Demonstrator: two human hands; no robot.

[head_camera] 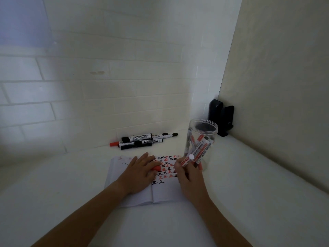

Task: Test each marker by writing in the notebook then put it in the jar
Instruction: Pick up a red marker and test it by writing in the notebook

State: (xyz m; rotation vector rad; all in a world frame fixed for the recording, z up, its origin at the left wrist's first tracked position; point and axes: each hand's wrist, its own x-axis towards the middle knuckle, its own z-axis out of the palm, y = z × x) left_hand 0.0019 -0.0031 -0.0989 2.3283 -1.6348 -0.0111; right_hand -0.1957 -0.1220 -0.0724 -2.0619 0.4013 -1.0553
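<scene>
A pale, smooth table [62, 184] fills the near part of the scene and runs into a corner: a white brick-pattern wall [106, 86] stands at the far side and a plain cream wall [276, 86] closes the right. In that far right corner stands a black holder-like object [221, 118], against the walls. An open notebook [160, 191] lies flat at the middle of the table, its right page covered in rows of red and black written characters. The left hand [140, 172] rests on the notebook with fingers loosely bent, spread over the spine and the left page; a red cap [156, 168] shows at its fingertips, pinched or just covered, which cannot be told. The right hand [188, 177] grips a red-and-white marker [188, 159], fingers curled round its barrel over the right edge of the page. The marker's long axis runs from near left to far right, with its round white butt end raised toward the camera and its writing end hidden by the fingers. Just right of it stands a clear jar [203, 138], upright and open-mouthed, holding several markers that lean at angles inside. A pile of markers [142, 140] lies well beyond the notebook near the far wall, their barrels mostly running left to right, one red cap pointing left.
</scene>
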